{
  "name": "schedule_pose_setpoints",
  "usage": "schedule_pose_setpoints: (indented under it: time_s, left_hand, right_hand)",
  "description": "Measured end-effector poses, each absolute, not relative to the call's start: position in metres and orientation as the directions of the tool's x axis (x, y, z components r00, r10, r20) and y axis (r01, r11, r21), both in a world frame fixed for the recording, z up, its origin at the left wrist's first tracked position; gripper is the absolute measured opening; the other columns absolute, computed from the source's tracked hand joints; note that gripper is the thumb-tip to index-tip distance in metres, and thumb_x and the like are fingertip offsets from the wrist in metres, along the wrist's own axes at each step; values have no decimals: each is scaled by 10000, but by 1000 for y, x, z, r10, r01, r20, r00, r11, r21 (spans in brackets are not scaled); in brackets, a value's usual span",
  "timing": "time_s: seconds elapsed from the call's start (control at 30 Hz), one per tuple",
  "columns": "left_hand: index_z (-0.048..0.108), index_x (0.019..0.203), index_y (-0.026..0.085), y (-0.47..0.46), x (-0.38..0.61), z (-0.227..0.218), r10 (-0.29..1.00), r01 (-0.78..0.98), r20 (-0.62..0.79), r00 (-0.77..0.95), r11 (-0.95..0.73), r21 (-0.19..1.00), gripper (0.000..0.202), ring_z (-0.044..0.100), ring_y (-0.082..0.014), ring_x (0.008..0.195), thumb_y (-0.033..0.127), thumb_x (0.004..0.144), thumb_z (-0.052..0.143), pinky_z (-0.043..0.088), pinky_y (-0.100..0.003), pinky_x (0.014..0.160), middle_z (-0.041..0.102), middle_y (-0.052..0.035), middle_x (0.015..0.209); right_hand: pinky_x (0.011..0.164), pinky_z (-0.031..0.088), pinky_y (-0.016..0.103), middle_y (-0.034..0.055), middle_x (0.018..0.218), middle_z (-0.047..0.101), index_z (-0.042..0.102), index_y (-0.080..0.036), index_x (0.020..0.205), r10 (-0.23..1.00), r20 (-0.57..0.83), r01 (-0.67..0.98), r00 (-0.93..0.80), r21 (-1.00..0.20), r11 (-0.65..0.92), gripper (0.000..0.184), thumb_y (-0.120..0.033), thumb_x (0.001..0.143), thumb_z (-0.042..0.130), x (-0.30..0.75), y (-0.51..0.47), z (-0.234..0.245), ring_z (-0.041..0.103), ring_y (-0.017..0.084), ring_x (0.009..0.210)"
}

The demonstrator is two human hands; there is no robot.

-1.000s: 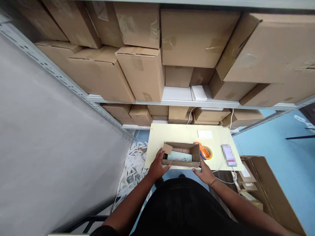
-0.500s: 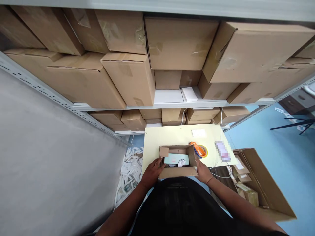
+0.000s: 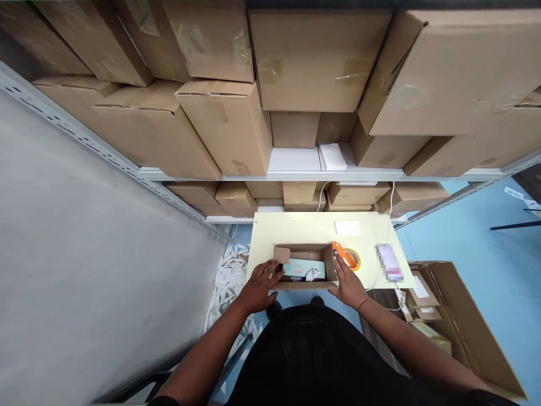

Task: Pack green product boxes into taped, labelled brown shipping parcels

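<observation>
At near edge of pale-yellow rectangular bench (image 3: 291,227): open brown cardboard box (image 3: 303,286) w/ flat mint-green box (image 3: 301,268) inside. Just R: round yellow tape roll (image 3: 359,261). Behind bench: grey metal shelf (image 3: 291,176) w/ brown cardboard cartons (image 3: 226,129).

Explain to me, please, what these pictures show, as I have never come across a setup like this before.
No robot here: these are a person's bare hands, and every picture comes from a head-worn camera looking forward and down. The left hand and right hand touch opposite ends of an open brown cardboard box, with a pale green rectangular item inside. On the pale yellow rectangular tabletop lie a flat white rectangle, an orange object beside a round yellow-edged roll, and a pixelated rectangular object. Beyond stands a grey metal shelf rack bearing brown cardboard cartons.
</observation>
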State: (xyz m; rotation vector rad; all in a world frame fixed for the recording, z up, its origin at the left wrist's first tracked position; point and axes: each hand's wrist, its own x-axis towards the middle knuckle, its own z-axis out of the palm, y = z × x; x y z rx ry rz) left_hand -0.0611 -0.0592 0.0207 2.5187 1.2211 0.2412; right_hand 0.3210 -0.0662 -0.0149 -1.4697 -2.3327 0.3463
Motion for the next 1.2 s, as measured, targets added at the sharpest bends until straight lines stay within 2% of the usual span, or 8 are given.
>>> schedule_pose_setpoints:
  time_s: [0.13,0.3,0.47,0.57,0.73,0.9,1.07,1.2]
  left_hand:
    - [387,1581,330,-28,-64,37,763,693,12,646,-593,409,985,154,-400,1571,402,713,846,210,-590,1249,87,-73,1740]
    - [386,1579,313,0,-61,22,758,662,-14,653,-562,496,1081,114,-414,1579,465,645,907,287,-582,1226,1,-94,1743]
    - [435,1542,259,-12,-56,12,794,662,6,609,-512,547,980,124,-384,1584,422,690,891,271,-560,1250,102,-129,1731]
    - [430,1525,235,-23,-52,14,887,685,42,459,-384,620,848,250,-346,1556,418,792,815,310,-523,1248,231,-152,1690]
    - [297,1573,234,-15,-40,19,970,632,104,218,-221,743,934,344,-325,1510,367,792,793,384,-521,1206,309,-161,1633]
    - [371,1549,218,-1,-32,24,958,655,102,267,-258,710,787,492,-285,1387,255,836,702,414,-497,1186,517,-135,1491]
    - [608,1360,212,-15,-33,15,903,689,148,403,-406,601,437,505,-273,1345,267,926,613,424,-487,1175,631,-103,1345]
    - [675,1277,201,-23,-28,4,880,732,169,443,-464,498,329,474,-277,1373,250,981,543,394,-486,1189,654,-89,1312]
  right_hand:
    - [1154,451,568,222,1702,175,-40,-145,1664,878,227,808,-421,-346,476,1073,-366,905,686,319,-61,-15,289,393,1539]
    - [1133,467,552,187,1700,216,140,-177,1665,861,172,782,-479,-362,507,936,-311,903,667,317,-63,-16,378,381,1494]
    - [1155,436,558,144,1668,325,559,-214,1479,887,100,749,-451,-498,437,601,-432,929,662,312,-57,-12,431,370,1459]
    - [1176,419,544,144,1609,430,671,-208,1334,919,84,688,-385,-638,346,448,-471,988,565,307,-52,-11,459,337,1446]
    - [1100,499,535,169,1466,549,637,-211,1170,986,96,611,-139,-775,162,328,-470,993,543,296,-48,-21,542,316,1356]
    - [819,629,470,182,1373,526,417,-216,1385,995,19,557,95,-830,-38,638,-515,880,666,284,-42,-35,668,273,1027]
    - [873,608,466,191,1448,480,350,-214,1475,998,6,579,60,-815,-30,714,-496,895,655,286,-42,-34,662,246,995]
    - [1020,525,486,153,1279,626,554,-190,1329,996,93,707,-8,-703,71,417,-409,975,523,314,-43,-36,620,288,1150]
